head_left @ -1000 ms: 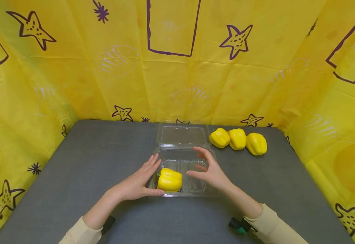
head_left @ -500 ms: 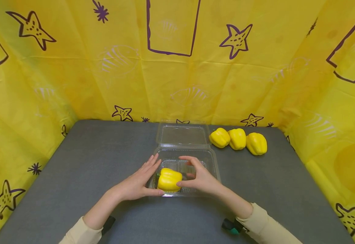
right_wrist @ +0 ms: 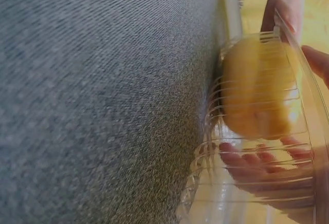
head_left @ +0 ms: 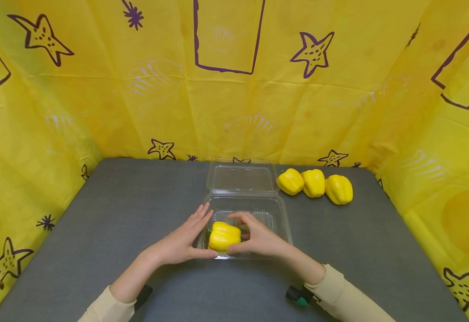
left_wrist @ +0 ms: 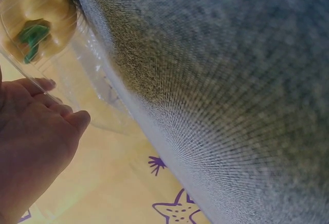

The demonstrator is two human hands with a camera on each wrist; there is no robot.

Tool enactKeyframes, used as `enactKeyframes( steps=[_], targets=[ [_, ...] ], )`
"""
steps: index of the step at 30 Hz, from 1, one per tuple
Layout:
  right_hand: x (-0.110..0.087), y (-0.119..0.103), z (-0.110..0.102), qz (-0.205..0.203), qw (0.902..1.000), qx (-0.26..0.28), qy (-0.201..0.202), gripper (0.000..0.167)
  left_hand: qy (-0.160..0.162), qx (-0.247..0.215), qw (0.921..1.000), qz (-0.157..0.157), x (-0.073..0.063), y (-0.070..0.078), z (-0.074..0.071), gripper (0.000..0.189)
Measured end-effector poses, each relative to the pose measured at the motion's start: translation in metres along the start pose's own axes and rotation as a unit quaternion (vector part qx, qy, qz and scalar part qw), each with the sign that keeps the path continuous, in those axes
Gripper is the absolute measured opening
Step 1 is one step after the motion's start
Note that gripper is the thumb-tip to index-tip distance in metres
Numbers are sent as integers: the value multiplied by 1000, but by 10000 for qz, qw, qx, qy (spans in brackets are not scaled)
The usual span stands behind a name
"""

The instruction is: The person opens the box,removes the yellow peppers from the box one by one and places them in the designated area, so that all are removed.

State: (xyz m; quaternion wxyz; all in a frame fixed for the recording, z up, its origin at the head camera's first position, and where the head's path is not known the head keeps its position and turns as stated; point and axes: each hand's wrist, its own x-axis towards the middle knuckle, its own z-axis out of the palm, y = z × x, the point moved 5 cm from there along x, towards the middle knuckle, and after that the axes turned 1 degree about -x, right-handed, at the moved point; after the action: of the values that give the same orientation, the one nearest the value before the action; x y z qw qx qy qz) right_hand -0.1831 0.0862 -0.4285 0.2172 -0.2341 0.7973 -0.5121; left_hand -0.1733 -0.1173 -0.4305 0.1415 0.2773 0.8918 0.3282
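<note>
A yellow bell pepper lies on its side in the left part of a clear plastic clamshell box, green stem toward the left. Along the box's left side my left hand keeps its fingers straight, touching the wall, while its thumb lies at the front rim. My right hand is inside the box, its bent fingers and thumb around the pepper's right end. Through the ribbed wall in the right wrist view, fingertips show close against the pepper. The left wrist view shows the stem.
The box's lid lies folded back on the grey tabletop. Three more yellow bell peppers stand in a row to the right of the lid, the outermost one farthest right. Yellow patterned cloth walls the table behind and at both sides.
My right hand has moved left and slightly down, from over the box's right part to the pepper's right end. The left hand has stayed at the box's edge.
</note>
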Motion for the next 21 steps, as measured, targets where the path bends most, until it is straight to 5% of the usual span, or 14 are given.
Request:
enactKeyframes(
  steps=[21],
  targets=[
    [9,-1,6,-192,9960,-828,-280,68,53,40,9999,125,0,1,0,110]
  ],
)
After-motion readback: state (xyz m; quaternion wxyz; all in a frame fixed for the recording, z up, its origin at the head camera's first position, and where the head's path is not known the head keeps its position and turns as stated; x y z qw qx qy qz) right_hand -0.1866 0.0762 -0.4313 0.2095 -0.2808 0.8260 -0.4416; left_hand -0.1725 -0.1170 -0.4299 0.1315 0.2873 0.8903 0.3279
